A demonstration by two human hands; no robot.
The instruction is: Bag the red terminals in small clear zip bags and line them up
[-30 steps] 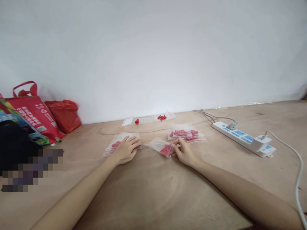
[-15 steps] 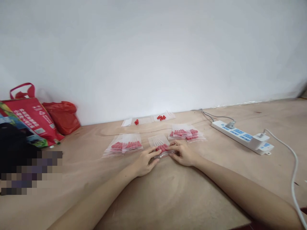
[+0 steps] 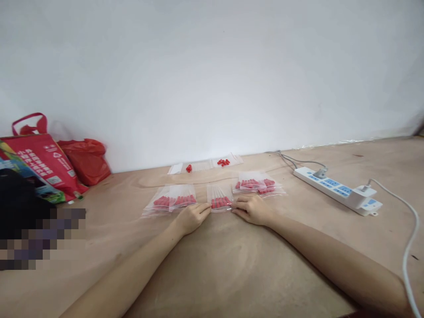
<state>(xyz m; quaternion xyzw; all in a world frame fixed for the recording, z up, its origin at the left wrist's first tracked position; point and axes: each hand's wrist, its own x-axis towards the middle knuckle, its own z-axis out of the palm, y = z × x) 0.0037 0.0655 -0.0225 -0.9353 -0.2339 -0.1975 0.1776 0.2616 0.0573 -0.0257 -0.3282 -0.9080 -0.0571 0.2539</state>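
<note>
A clear zip bag holding several red-ended pieces with pale stems lies flat on the table. My left hand pinches its lower left corner. At the opposite corner, my right hand has its fingers closed on the bag's edge. Overlapping filled bags rest left of it. Another pile of filled bags lies beyond my right hand.
Near the wall are loose red pieces, a single red cluster and clear packets. A white power strip with cables lies right. Red bags and a dark item occupy the left.
Both hands have moved outward to the bag's lower corners, and my left hand has come off its red contents. The bag now lies flatter, its lower edge no longer raised.
</note>
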